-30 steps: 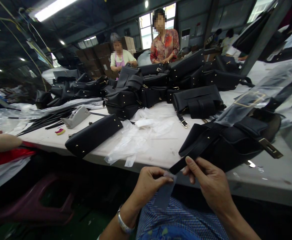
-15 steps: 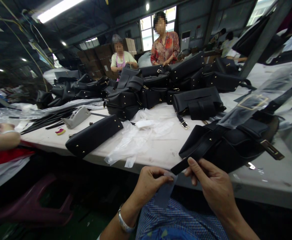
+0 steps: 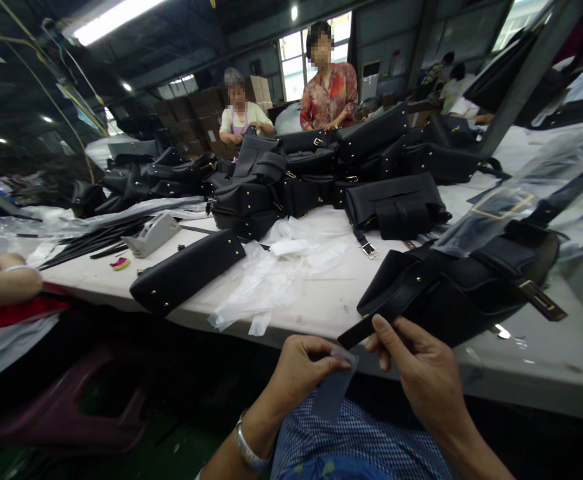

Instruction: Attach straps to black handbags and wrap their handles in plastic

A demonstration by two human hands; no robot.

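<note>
Thumb and fingertips of the left hand (image 3: 301, 373) pinch a small clear film piece (image 3: 334, 393) over the lap, just nearer than the black bag (image 3: 471, 293). The right hand (image 3: 421, 373) grips the tip of that bag's strap (image 3: 396, 303) between thumb and forefinger, and the tip touches the film's top edge. The step in hand looks like covering the strap tip with film, which calls for a steady tip and flat film. The bag lies on the surface (image 3: 321, 300). Left of the bag are loose plastic wrap (image 3: 276, 273) and a second bag (image 3: 186, 270). Beyond the bag stands a pile of bags (image 3: 311, 180), with two people (image 3: 328, 87) behind it.
</note>
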